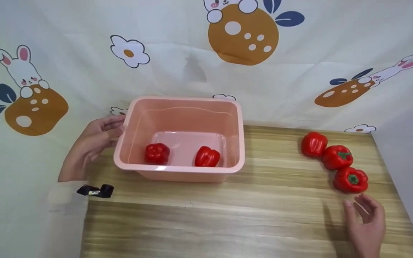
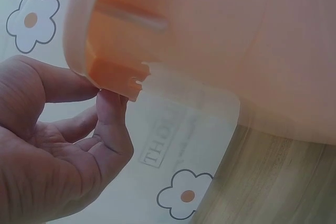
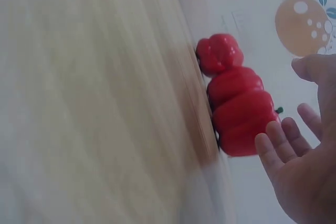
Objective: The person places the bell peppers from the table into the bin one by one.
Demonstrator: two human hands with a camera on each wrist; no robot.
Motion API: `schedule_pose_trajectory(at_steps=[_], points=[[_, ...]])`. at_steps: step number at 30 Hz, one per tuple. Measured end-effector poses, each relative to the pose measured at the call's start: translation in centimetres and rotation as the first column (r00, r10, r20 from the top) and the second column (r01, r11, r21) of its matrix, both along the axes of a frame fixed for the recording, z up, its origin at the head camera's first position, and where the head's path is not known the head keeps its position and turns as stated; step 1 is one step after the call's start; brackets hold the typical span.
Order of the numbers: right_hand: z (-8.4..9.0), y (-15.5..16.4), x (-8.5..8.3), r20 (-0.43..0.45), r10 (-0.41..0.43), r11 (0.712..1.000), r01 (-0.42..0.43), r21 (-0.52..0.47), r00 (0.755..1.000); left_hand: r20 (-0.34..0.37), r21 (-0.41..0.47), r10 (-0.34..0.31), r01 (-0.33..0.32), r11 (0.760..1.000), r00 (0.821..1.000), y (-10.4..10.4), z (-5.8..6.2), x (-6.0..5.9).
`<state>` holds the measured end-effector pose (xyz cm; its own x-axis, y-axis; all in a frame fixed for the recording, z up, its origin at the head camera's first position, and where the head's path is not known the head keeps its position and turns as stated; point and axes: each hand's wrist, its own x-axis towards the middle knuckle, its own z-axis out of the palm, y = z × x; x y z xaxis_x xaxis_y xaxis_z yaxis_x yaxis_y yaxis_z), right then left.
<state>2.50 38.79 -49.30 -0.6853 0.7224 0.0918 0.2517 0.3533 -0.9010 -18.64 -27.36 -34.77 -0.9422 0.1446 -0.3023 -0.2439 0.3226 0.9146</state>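
Three red peppers [image 1: 336,157] lie just beyond the right hand's [image 1: 368,224] spread fingers [image 3: 287,140]; left hand [image 1: 93,141] touches tub [image 1: 240,143] rim, fingers relaxed.

Bright, even light; blurred wrist views

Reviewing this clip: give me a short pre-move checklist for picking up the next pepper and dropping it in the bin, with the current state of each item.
1. Right hand free, fingers relaxed, holding nothing: ok.
2. Nearest red bell pepper lies unobstructed just ahead of that hand's fingertips: ok.
3. Left hand steadies the pink plastic bin; fingers touch under its rim in the left wrist view: ok.
4. Bin has room: only two peppers inside, floor partly bare: ok.
5. Wooden tabletop between pepper and bin is free of obstacles: ok.
6. Whether the nearest pepper touches its neighbour, which might roll: cannot tell.
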Motion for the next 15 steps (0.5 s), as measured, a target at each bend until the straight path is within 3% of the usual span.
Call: schedule_pose_trajectory(at_steps=[4,9,12,15], points=[[-0.3,0.9,0.3,-0.036,-0.05,0.998,0.049,-0.03,0.998,-0.006,0.004,0.008,-0.008,1.0,1.0,-0.3,-0.1,0.2],[-0.4,1.9,0.4,0.089,-0.133,0.988,0.14,-0.07,0.987,0.009,-0.009,0.004,-0.004,1.0,1.0,-0.1,-0.2,0.1],[-0.2,2.5,0.2,0.129,-0.141,0.983,0.154,-0.097,0.982,0.019,-0.005,0.001,-0.001,1.0,1.0,0.1,-0.1,-0.1],[0.0,3.0,-0.2,0.142,-0.102,0.988,0.117,-0.098,0.985,0.02,-0.008,0.003,-0.002,1.0,1.0,0.2,-0.1,-0.1]])
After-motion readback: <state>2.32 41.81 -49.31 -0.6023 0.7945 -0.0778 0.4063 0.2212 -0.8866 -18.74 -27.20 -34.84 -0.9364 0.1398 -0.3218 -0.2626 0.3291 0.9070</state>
